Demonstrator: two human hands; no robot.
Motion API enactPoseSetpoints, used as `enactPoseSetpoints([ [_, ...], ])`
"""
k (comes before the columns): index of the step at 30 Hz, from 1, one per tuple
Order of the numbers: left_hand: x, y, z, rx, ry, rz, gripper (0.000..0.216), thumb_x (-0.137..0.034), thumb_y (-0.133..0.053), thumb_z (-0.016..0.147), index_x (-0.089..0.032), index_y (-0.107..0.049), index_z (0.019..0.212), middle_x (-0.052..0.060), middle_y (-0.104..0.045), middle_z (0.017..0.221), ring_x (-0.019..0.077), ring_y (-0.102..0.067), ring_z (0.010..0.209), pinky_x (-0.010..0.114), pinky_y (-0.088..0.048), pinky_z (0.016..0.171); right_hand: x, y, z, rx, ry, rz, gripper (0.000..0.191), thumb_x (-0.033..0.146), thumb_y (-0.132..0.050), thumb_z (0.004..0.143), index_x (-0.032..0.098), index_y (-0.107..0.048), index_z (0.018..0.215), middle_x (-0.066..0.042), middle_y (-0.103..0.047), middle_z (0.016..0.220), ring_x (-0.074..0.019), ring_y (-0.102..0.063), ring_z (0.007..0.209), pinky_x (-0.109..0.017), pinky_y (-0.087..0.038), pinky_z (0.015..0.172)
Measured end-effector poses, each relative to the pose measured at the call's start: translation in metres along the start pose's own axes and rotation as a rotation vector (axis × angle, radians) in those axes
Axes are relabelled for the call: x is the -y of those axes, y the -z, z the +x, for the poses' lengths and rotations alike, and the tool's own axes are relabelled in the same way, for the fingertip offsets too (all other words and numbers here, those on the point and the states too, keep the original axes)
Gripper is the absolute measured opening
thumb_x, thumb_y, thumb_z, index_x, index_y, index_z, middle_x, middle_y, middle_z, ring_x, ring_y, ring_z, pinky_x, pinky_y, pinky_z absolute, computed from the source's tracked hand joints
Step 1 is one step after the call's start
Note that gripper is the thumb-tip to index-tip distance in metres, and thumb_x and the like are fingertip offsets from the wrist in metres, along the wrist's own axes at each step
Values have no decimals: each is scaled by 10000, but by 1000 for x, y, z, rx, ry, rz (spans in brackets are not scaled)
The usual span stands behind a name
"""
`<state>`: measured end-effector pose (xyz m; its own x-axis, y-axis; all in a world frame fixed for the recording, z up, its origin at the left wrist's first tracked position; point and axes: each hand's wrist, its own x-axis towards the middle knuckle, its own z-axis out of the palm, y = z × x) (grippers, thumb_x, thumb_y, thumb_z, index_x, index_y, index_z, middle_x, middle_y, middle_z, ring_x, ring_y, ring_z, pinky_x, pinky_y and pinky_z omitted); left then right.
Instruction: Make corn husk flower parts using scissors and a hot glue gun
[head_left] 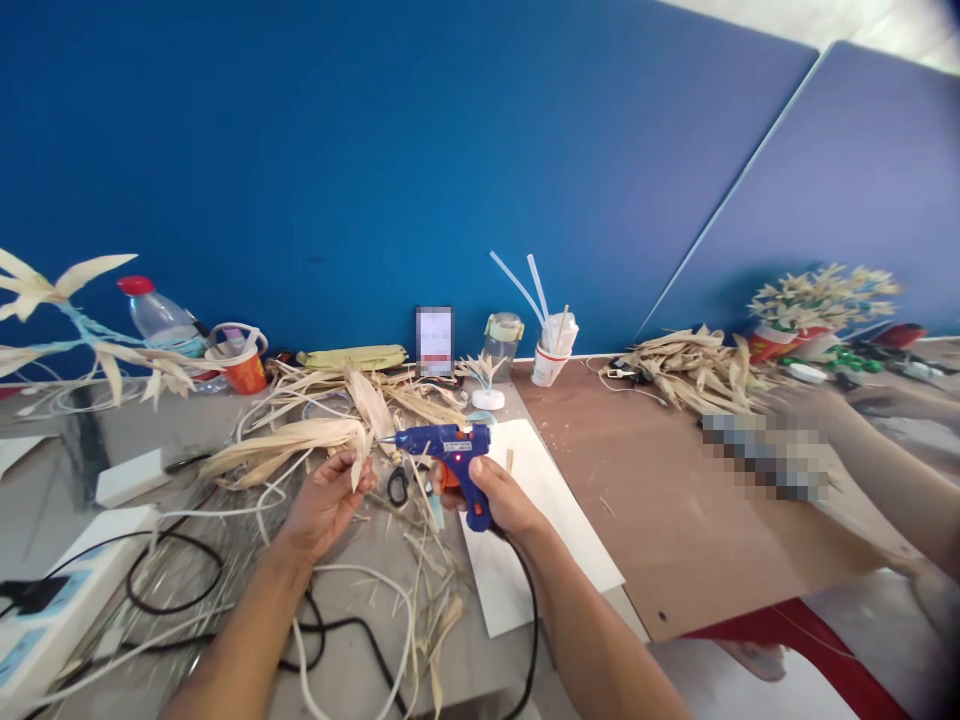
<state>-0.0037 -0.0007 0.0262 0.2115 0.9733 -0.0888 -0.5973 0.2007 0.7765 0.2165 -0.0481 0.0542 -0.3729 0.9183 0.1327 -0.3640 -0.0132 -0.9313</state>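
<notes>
My right hand (pixel 499 490) is wrapped round the handle of a blue glue gun (pixel 439 440) with a small red light lit on its side. The gun's nozzle points left, close to a small pale piece of dried corn husk (pixel 359 470). That piece is pinched between the fingers of my left hand (pixel 326 503). Whether the nozzle touches the husk, I cannot tell. Behind my left hand lies a heap of dried corn husks (pixel 292 445). Black-handled scissors (pixel 397 486) lie just under the gun, partly hidden.
A white power strip (pixel 90 570) and tangled cables lie at the left. White paper (pixel 517 590) lies under my right wrist. Along the blue partition stand a phone (pixel 435 340), a jar (pixel 501 345) and a paper cup (pixel 550 365). Another person's arms (pixel 877 450) reach in at the right.
</notes>
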Motion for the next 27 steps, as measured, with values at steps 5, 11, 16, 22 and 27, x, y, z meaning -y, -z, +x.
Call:
enactPoseSetpoints([
  [5,3,2,0,-7,-9,40,240,-104,-826,548,-131,-636,692,1,-601,624,83,-524,553,206,-471,589,2,5,-2,-239,10,-222,475,645,-571,689,186,-558,810,11,-473,654,-111,-377,547,-239,-281,497],
  [11,5,2,1,-28,-87,43,226,-126,-819,554,-132,-652,707,4,-608,638,91,-532,570,202,-451,562,7,9,4,-651,73,-759,274,413,-612,711,177,-528,822,6,-519,724,-150,-472,651,-276,-381,617],
  [16,5,2,1,-7,-135,13,210,-132,-809,568,-133,-662,718,4,-602,643,92,-524,585,208,-446,576,4,28,-6,-786,-60,-1234,308,419,-597,744,143,-559,875,-86,-553,882,-223,-544,792,-319,-404,691],
  [22,8,1,0,25,-111,-11,183,-156,-805,598,-125,-663,708,1,-581,652,78,-505,598,187,-433,590,-9,46,-32,-861,-260,-1586,344,358,-619,764,113,-601,1006,-173,-558,1013,-303,-572,921,-403,-406,794],
  [27,8,0,0,27,-131,-3,183,-206,-808,600,-133,-661,682,-9,-563,632,78,-493,585,188,-435,582,-5,26,-35,-861,-11,-1471,330,244,-562,777,114,-605,1078,-200,-558,1105,-323,-525,1046,-456,-382,888],
])
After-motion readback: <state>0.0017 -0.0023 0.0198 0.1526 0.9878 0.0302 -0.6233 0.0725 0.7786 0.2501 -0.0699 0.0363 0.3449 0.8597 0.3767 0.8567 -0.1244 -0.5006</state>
